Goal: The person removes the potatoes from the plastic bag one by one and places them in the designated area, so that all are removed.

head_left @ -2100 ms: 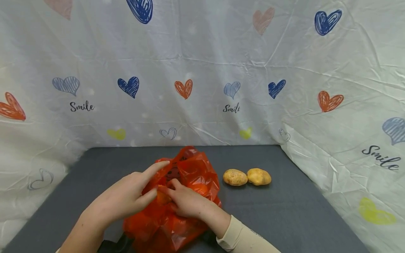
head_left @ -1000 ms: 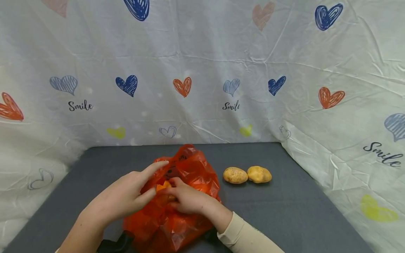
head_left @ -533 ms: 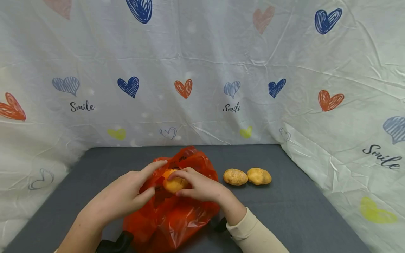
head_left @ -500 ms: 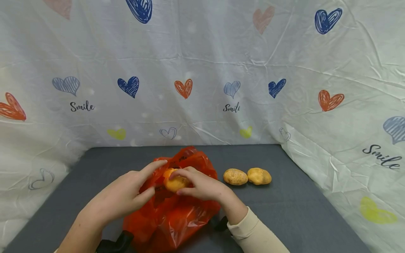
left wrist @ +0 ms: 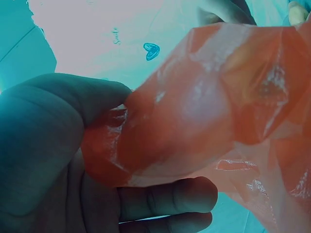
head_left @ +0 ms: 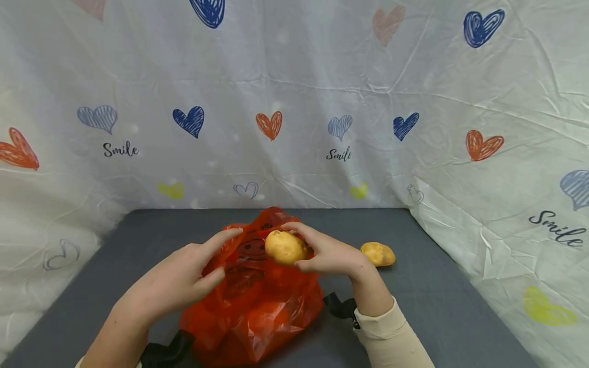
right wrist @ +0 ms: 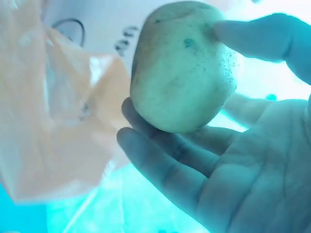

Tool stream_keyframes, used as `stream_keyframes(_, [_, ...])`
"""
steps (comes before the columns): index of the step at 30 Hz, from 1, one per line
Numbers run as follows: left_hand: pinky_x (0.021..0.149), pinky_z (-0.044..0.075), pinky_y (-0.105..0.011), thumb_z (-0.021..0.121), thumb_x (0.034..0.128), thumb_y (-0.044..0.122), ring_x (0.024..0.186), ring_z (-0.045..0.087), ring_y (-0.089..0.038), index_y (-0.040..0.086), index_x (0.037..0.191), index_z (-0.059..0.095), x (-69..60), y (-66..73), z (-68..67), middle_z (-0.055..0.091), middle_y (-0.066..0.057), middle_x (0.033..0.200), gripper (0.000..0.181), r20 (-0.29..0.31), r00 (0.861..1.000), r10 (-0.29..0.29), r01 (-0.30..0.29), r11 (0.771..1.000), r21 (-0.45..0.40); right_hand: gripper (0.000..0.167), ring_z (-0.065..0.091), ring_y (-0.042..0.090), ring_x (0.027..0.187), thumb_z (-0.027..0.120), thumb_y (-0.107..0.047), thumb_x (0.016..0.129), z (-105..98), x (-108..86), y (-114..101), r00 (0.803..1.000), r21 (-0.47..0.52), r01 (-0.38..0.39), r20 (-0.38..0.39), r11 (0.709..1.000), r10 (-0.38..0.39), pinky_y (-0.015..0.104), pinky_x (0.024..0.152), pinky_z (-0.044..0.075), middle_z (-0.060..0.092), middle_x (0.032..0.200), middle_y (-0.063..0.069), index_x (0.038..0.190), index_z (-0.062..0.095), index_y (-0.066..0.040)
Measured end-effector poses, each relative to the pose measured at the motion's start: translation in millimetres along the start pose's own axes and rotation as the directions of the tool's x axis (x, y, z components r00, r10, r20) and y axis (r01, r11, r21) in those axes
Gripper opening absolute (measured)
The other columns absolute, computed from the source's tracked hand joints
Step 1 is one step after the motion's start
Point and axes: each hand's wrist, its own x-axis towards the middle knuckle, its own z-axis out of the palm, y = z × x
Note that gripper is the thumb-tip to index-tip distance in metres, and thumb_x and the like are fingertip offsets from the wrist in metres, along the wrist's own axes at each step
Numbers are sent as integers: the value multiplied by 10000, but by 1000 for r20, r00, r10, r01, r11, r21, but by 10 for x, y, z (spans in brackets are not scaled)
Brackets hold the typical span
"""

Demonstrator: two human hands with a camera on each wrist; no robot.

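A yellow potato is in my right hand, raised in front of the upper right of a thin red plastic bag. In the right wrist view the thumb presses one side of the potato and curled fingers support the other. My left hand is at the bag's left side. Its thumb and fingers are spread apart, and in the left wrist view the thumb tip touches the bag while straight fingers lie under it. Rounded shapes show dimly through the bag; its contents are unclear.
Another potato lies on the dark grey table to the right of my right hand. Behind stands a white sheet printed with hearts. Black straps show near both wrists.
My right hand has come up out of the bag and moved right, bringing a potato with it. It now covers one of the two potatoes on the table. My left hand has barely moved.
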Motion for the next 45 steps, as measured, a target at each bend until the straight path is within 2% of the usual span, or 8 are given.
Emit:
stream_keyframes(5, [458, 337, -256, 603, 945, 50, 437, 256, -36, 214, 1569, 382, -4, -18, 14, 293, 132, 550, 681, 16, 1000, -19, 19, 1000, -19, 768, 510, 243, 1142, 708, -99, 855, -96, -172, 22, 993, -6, -114, -27, 993, 114, 403, 936, 469, 475, 1387, 82, 1557, 397, -109])
stream_keyframes(12, [457, 338, -256, 597, 949, 49, 433, 254, -41, 238, 1568, 377, 4, -42, 17, 301, 131, 547, 684, 19, 1000, -5, 6, 999, -44, 752, 491, 288, 1184, 754, -69, 831, -225, -426, 145, 987, -12, -134, -87, 991, 132, 472, 976, 469, 480, 1336, 123, 1524, 466, -118])
stream_keyframes(19, [450, 327, -260, 602, 940, 46, 434, 256, -46, 247, 1559, 388, 31, -25, -31, 311, 122, 546, 685, 13, 1000, -4, 4, 999, -32, 720, 521, 273, 1125, 768, -17, 811, -355, -648, 274, 980, -83, -173, -113, 981, 163, 492, 975, 480, 519, 1273, 102, 1468, 492, -116])
stream_keyframes(23, [450, 324, -255, 601, 938, 43, 432, 249, -41, 251, 1555, 391, 34, -18, -29, 301, 124, 540, 685, 13, 1000, 0, 0, 1000, -24, 683, 568, 236, 1068, 796, -67, 782, -386, -747, 319, 975, -207, -210, -112, 956, 190, 492, 901, 502, 579, 1241, 43, 1410, 544, -161])
stream_keyframes(28, [449, 324, -253, 599, 942, 43, 432, 242, -36, 247, 1555, 391, 25, -14, -16, 297, 128, 535, 679, 18, 1000, 1, -1, 999, -38, 652, 584, 202, 989, 798, -61, 716, -393, -841, 375, 975, -340, -214, -133, 916, 178, 449, 834, 514, 616, 1126, 24, 1333, 590, -108])
stream_keyframes(33, [451, 325, -251, 601, 937, 38, 432, 248, -33, 243, 1550, 399, 24, -16, -2, 297, 134, 538, 676, 16, 1000, 5, -4, 999, -36, 642, 559, 207, 954, 799, -24, 682, -350, -859, 441, 966, -391, -256, -138, 884, 219, 394, 806, 490, 600, 1081, 40, 1289, 608, -109])
stream_keyframes(38, [452, 322, -251, 600, 940, 42, 434, 238, -31, 222, 1556, 398, 20, -16, -8, 289, 136, 539, 674, 11, 1000, 0, 1, 1000, -27, 586, 573, 227, 880, 846, -59, 725, -271, -832, 532, 949, -455, -316, -153, 833, 277, 440, 771, 506, 584, 1078, 99, 1260, 624, -142])
stream_keyframes(45, [466, 328, -251, 604, 940, 47, 443, 248, -27, 216, 1549, 410, 1, -22, -19, 287, 142, 549, 662, -3, 1000, -2, 2, 1000, -4, 547, 608, 296, 854, 867, -103, 775, -173, -781, 624, 948, -538, -317, -154, 781, 278, 504, 745, 532, 583, 1085, 173, 1253, 607, -149])
